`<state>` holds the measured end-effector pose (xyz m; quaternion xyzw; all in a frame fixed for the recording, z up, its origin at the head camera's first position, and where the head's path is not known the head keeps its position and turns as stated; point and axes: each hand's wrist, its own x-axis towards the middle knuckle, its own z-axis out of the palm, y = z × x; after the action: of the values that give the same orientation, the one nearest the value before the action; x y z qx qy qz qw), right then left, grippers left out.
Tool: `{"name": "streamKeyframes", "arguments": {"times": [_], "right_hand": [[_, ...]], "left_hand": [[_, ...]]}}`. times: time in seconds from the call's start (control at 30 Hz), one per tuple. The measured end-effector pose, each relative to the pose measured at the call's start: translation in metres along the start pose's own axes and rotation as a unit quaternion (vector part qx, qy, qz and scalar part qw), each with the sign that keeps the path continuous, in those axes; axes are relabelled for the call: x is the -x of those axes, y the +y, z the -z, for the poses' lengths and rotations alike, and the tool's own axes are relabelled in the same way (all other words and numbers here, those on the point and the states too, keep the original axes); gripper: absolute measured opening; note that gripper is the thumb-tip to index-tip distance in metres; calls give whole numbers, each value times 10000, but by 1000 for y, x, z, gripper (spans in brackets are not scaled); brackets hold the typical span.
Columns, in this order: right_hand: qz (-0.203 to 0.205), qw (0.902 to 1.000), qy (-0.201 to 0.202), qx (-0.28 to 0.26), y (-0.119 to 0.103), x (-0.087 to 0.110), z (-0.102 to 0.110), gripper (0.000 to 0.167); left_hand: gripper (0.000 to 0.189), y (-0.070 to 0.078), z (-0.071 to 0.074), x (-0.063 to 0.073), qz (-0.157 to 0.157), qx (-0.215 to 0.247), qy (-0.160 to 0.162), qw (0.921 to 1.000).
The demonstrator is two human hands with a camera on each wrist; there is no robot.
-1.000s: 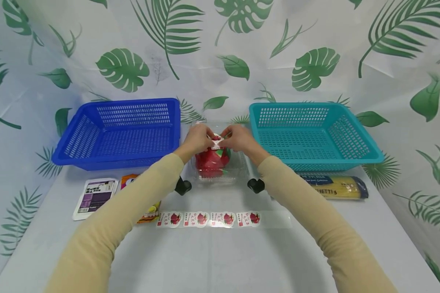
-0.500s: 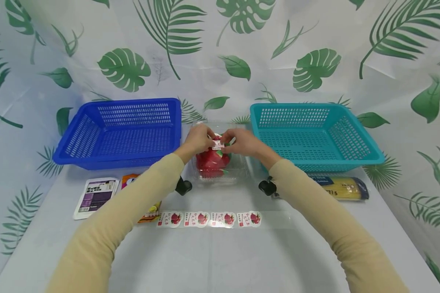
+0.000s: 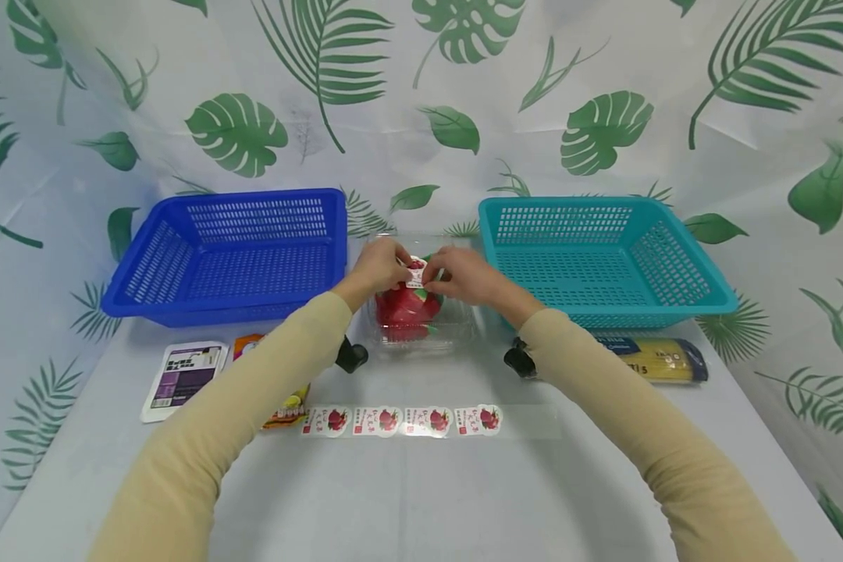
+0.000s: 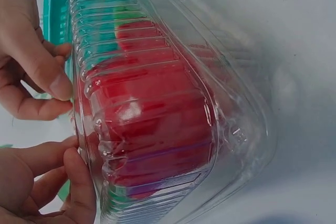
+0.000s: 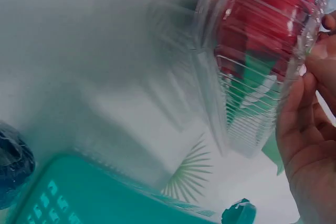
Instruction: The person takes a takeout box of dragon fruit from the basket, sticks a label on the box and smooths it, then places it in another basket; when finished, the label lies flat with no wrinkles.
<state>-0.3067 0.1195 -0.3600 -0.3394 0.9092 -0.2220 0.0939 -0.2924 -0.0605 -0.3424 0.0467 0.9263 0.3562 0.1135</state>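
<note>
A clear plastic clamshell box (image 3: 457, 320) stands at the back middle of the table, with red, green-tipped fruit (image 3: 403, 311) inside that looks like dragon fruit. On its top lies a white dragon fruit sticker (image 3: 415, 275). My left hand (image 3: 378, 264) pinches the sticker's left edge. From the other side my right hand (image 3: 462, 275) has thumb and index fingertip at the right edge, pinching it close over the lid. In the left wrist view, fingertips of both the left hand (image 4: 47, 182) and the right hand (image 4: 31, 61) meet the lid's top; the sticker is mostly hidden there.
A blue basket (image 3: 225, 308) stands left of the box, a teal basket (image 3: 604, 312) right of it. A spaghetti pack (image 3: 663, 361), a purple-labelled white pack (image 3: 185, 378) and an orange snack bag (image 3: 291, 406) lie in front. A sticker strip (image 3: 417, 421) lies nearer.
My right hand has drawn slightly right from the sticker, its thumb and index finger parting, then come back to its right edge. My left hand has stayed in place.
</note>
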Motion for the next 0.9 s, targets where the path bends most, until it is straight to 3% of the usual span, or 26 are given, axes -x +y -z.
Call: {"name": "streamKeyframes", "arguments": {"times": [0.13,0.33,0.7,0.9], "right_hand": [[184,9994,3,281,-2,2,-1,12],[98,9981,-227,558,-8,1,-3,12],[407,9982,-153,401,-6,6,-1,11],[463,9938,-262,981,-8,3,-2,14]], "left_hand": [[26,0,1,-1,25,97,-73,9999],[23,1,2,1,5,163,-109,9998],[23,1,-1,-2,29,79,-1,10000],[22,0,-1,-3,-4,88,62,9999]]}}
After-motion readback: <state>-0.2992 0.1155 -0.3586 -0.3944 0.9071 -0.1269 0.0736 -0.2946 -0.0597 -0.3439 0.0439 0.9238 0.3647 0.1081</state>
